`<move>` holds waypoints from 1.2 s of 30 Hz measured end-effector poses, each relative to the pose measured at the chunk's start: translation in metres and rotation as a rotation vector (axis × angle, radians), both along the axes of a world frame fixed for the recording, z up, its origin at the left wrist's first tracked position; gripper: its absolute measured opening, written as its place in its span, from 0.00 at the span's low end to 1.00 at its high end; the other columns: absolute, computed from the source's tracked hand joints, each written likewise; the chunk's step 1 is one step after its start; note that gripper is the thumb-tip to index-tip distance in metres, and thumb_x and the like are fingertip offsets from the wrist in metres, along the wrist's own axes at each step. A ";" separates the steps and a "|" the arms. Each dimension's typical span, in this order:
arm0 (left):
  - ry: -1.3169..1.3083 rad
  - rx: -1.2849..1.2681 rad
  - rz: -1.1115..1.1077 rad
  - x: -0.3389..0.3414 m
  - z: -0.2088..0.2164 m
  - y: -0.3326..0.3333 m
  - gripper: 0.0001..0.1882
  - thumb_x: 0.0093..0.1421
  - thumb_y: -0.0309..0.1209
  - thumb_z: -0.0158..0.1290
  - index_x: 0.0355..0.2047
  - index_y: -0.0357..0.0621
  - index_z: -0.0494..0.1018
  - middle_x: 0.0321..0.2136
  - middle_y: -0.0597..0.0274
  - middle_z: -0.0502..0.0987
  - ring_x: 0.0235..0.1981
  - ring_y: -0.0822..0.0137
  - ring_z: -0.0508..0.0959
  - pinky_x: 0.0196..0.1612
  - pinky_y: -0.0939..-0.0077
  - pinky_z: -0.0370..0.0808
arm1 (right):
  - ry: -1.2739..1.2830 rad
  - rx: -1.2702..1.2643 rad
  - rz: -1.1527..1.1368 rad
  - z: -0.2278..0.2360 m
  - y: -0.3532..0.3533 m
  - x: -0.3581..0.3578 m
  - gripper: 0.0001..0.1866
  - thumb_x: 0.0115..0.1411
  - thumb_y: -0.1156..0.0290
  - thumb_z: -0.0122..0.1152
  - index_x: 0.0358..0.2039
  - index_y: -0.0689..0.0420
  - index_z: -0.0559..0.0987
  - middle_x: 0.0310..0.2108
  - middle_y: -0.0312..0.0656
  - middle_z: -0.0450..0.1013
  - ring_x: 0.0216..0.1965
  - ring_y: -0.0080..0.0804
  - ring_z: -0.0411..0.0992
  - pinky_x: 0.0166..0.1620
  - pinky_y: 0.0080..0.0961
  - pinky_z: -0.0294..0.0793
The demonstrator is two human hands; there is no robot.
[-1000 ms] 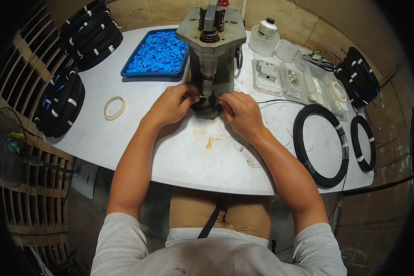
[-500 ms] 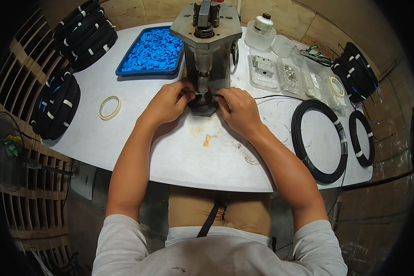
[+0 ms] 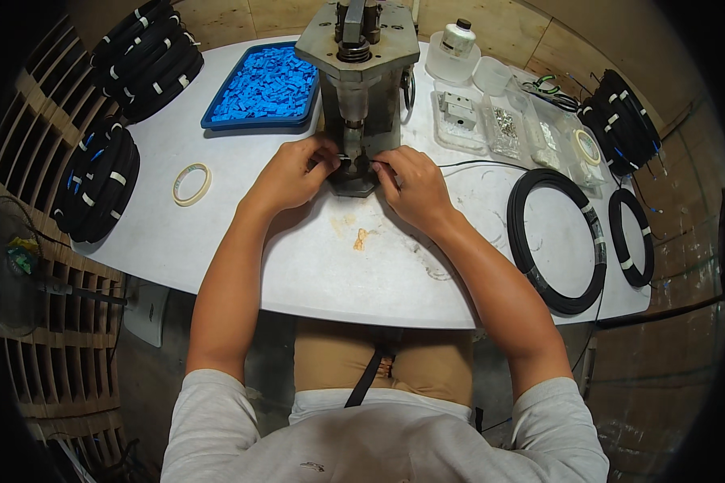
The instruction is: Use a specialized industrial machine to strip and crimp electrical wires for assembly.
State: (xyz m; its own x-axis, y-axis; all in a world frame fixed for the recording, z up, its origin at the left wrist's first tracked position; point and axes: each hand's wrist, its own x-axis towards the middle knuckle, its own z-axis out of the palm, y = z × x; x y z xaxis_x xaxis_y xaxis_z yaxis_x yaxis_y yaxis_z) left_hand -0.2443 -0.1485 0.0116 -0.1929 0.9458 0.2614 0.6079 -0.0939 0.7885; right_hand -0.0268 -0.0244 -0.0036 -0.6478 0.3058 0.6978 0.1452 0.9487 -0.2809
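Observation:
A grey metal bench press (image 3: 354, 64) stands at the far middle of the table, with my hands on either side of its lower tool. My right hand (image 3: 415, 179) pinches a thin black cable (image 3: 483, 163) close to the tool; the cable trails off right toward a large black cable coil (image 3: 524, 241). At the tool's left side my left hand (image 3: 298, 175) is closed, thumb against fingers. What it holds is too small and partly hidden behind the fingers. The cable's end between the hands cannot be made out clearly.
Left of the press sits a blue tray (image 3: 209, 122) of small blue pieces. A tape roll (image 3: 192, 184) and black cable coils (image 3: 97, 185) lie farther left. At right are clear boxes of small parts (image 3: 506, 133), a white bottle (image 3: 457, 39) and a smaller coil (image 3: 630, 237).
The whole view has shifted slightly. Both hands stay at the press tool, my right hand a touch nearer to it; the grips look the same.

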 end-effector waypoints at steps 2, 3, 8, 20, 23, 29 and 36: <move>0.034 -0.009 -0.027 0.001 -0.002 -0.001 0.08 0.68 0.22 0.54 0.46 0.33 0.77 0.38 0.53 0.85 0.43 0.63 0.86 0.51 0.68 0.81 | -0.012 -0.016 -0.005 -0.001 -0.001 0.001 0.05 0.60 0.74 0.69 0.37 0.57 0.82 0.31 0.43 0.78 0.34 0.45 0.78 0.41 0.39 0.76; 0.032 -0.010 -0.027 0.001 -0.002 -0.001 0.08 0.68 0.22 0.54 0.46 0.33 0.77 0.38 0.53 0.85 0.43 0.63 0.86 0.51 0.68 0.81 | -0.006 -0.011 -0.004 -0.001 0.000 0.000 0.05 0.61 0.74 0.69 0.37 0.57 0.82 0.31 0.43 0.78 0.34 0.45 0.78 0.41 0.39 0.75; 0.016 0.005 -0.007 -0.001 -0.001 0.002 0.08 0.68 0.23 0.56 0.45 0.34 0.77 0.38 0.54 0.85 0.43 0.64 0.86 0.50 0.69 0.81 | 0.012 -0.001 -0.001 0.001 0.001 -0.002 0.05 0.61 0.74 0.69 0.36 0.57 0.82 0.31 0.43 0.77 0.35 0.45 0.78 0.41 0.39 0.75; 0.020 -0.002 0.019 0.002 -0.001 0.001 0.10 0.65 0.27 0.59 0.44 0.35 0.80 0.36 0.48 0.87 0.38 0.57 0.87 0.47 0.66 0.81 | -0.009 0.014 -0.016 0.001 0.001 -0.001 0.06 0.60 0.76 0.70 0.37 0.60 0.83 0.32 0.44 0.79 0.35 0.44 0.79 0.41 0.37 0.76; -0.011 -0.008 0.036 0.005 0.007 0.001 0.10 0.65 0.27 0.59 0.45 0.35 0.81 0.36 0.48 0.87 0.38 0.58 0.87 0.46 0.66 0.81 | 0.011 0.030 -0.007 0.001 0.002 0.000 0.05 0.60 0.74 0.69 0.36 0.57 0.82 0.32 0.43 0.77 0.35 0.44 0.77 0.41 0.39 0.74; 0.008 -0.002 0.015 0.001 0.000 0.000 0.10 0.66 0.25 0.58 0.45 0.34 0.81 0.36 0.49 0.87 0.38 0.59 0.87 0.47 0.67 0.81 | -0.002 0.014 0.000 0.001 -0.002 0.000 0.06 0.60 0.74 0.69 0.37 0.57 0.82 0.31 0.43 0.77 0.35 0.45 0.77 0.41 0.38 0.74; 0.014 -0.023 0.011 0.001 0.000 0.002 0.07 0.68 0.23 0.55 0.44 0.33 0.79 0.37 0.54 0.86 0.42 0.64 0.87 0.49 0.70 0.81 | 0.005 0.067 0.042 0.002 0.003 0.000 0.09 0.58 0.77 0.69 0.39 0.58 0.81 0.34 0.44 0.77 0.37 0.45 0.77 0.43 0.39 0.76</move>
State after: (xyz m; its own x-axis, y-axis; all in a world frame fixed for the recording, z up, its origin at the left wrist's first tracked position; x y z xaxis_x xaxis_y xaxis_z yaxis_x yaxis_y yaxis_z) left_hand -0.2433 -0.1465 0.0115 -0.1997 0.9494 0.2424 0.6195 -0.0693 0.7819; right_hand -0.0267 -0.0209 -0.0017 -0.6556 0.2309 0.7189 0.1036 0.9706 -0.2172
